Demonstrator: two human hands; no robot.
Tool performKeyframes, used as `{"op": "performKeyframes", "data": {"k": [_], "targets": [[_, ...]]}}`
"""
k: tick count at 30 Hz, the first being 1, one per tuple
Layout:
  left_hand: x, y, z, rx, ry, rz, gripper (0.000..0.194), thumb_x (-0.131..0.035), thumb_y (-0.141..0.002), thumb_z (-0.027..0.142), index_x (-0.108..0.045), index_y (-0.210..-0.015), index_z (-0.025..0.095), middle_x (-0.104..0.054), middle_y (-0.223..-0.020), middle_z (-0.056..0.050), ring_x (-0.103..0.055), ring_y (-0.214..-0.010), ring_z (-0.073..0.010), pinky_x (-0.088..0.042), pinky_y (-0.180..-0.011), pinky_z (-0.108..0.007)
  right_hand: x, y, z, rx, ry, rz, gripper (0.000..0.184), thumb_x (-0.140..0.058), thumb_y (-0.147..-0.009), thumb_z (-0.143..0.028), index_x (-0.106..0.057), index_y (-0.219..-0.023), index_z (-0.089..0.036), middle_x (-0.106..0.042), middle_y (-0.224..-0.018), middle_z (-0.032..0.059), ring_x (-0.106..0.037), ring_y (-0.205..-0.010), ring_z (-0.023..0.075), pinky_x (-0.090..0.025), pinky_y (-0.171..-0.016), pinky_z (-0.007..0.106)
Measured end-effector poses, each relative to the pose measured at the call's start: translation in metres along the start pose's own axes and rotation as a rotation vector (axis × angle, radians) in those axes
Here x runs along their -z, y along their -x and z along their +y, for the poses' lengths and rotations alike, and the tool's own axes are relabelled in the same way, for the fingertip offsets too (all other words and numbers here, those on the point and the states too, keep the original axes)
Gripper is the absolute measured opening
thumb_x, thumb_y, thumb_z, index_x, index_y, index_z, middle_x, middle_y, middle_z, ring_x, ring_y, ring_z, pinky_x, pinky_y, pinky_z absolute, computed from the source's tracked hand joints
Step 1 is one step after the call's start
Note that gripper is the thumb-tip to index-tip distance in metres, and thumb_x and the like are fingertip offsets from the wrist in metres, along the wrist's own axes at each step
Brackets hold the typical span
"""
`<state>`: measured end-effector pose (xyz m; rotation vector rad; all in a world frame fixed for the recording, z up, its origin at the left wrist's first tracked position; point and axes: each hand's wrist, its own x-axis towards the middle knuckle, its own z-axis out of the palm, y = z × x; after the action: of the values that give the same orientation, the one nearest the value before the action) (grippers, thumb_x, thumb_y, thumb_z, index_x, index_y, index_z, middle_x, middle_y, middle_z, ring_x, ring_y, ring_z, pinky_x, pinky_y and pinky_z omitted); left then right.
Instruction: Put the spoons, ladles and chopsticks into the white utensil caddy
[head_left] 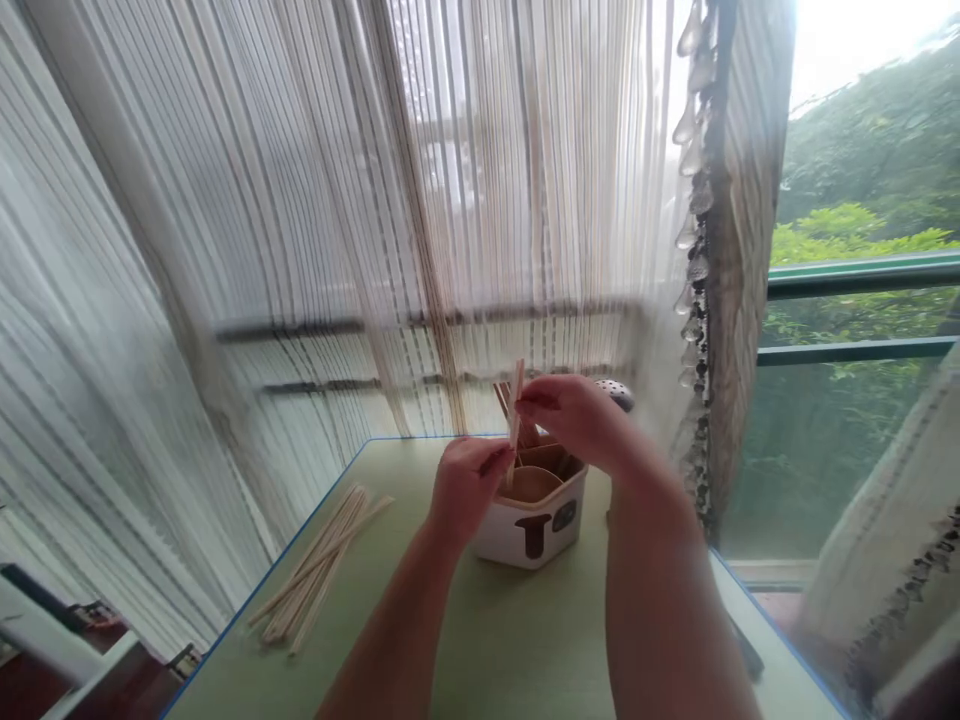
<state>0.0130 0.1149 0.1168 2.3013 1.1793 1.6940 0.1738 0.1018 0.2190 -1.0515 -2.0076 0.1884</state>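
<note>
Pale wooden chopsticks [515, 432] stand nearly upright between my two hands, over a utensil holder. My right hand [576, 418] pinches them near the upper part. Lower down, the closed fingers of my left hand [466, 488] grip them, just above the holder's rim. White outside and brown inside, the utensil holder [499, 540] has divided compartments and dark markings on its front. Darker brown sticks [502, 398] rise from it behind the chopsticks. A metal perforated ladle head [615, 393] shows behind my right hand; where its handle goes is hidden.
A loose pile of pale chopsticks [319, 575] lies on the left of the light green table [517, 640]. A dark flat object [746, 645] is partly hidden by my right forearm. Striped sheer curtains [300, 200] hang behind the table, beside a window with green railings [862, 275].
</note>
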Motion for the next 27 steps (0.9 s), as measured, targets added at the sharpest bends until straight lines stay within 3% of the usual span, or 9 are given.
{"op": "performKeyframes", "data": {"k": [3,7,12,18,27], "targets": [[-0.003,0.007,-0.003,-0.033,-0.058,0.008,0.01,-0.062,-0.074,0.03,-0.069,-0.08,0.026,-0.069,-0.08,-0.002,-0.061,-0.078,-0.0187,-0.037,-0.094,-0.043,-0.001,0.003,0.005,0.009,0.015,-0.055,0.013,-0.057,-0.073,-0.023,-0.069,-0.069,-0.019,-0.064,-0.059,-0.0009,-0.055,-0.054,0.0102,-0.039,-0.05,0.02],[-0.006,0.015,-0.003,0.003,-0.083,0.02,0.009,-0.063,-0.071,0.028,-0.069,-0.077,0.025,-0.069,-0.082,-0.004,-0.061,-0.084,-0.021,-0.032,-0.098,-0.046,0.0,0.008,0.005,0.0,-0.024,-0.136,0.009,-0.062,-0.07,-0.026,-0.069,-0.067,-0.02,-0.065,-0.061,-0.0005,-0.057,-0.056,0.0113,-0.04,-0.05,0.021],[-0.01,0.017,0.001,0.039,-0.101,0.006,0.008,-0.065,-0.068,0.027,-0.069,-0.074,0.025,-0.068,-0.081,-0.004,-0.06,-0.082,-0.021,-0.035,-0.096,-0.045,0.007,0.01,0.002,0.022,-0.09,-0.045,0.015,-0.06,-0.073,-0.031,-0.068,-0.077,-0.02,-0.066,-0.068,0.0004,-0.058,-0.06,0.0116,-0.042,-0.055,0.022],[-0.007,0.017,0.014,0.057,-0.056,-0.019,0.012,-0.07,-0.063,0.029,-0.07,-0.075,0.027,-0.069,-0.078,-0.003,-0.058,-0.09,-0.0246,-0.014,-0.106,-0.054,0.01,0.012,-0.001,0.045,-0.037,-0.036,0.025,-0.052,-0.078,-0.038,-0.064,-0.072,-0.017,-0.057,-0.058,-0.002,-0.049,-0.053,0.0082,-0.036,-0.052,0.02],[-0.006,0.017,0.019,0.177,0.172,-0.027,0.01,-0.066,-0.067,0.032,-0.072,-0.072,0.026,-0.07,-0.084,-0.004,-0.059,-0.089,-0.0234,-0.022,-0.105,-0.05,0.001,0.012,0.001,0.031,-0.068,-0.211,0.02,-0.055,-0.075,-0.035,-0.068,-0.074,-0.019,-0.063,-0.064,-0.0015,-0.051,-0.054,0.0081,-0.036,-0.051,0.02]]}}
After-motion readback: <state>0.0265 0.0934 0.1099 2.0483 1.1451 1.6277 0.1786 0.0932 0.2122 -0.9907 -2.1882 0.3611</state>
